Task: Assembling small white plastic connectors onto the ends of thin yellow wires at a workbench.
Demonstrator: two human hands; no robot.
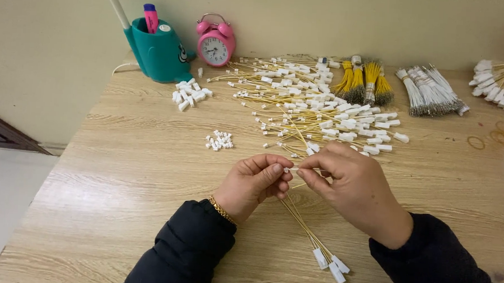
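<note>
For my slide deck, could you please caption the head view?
Left hand and right hand pinch yellow wires with white connectors over a wooden table.

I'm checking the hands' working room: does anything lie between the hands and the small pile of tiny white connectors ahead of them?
Nothing visible does. Bare table separates the left hand and right hand, which pinch yellow wires, from the small connector pile.
</note>
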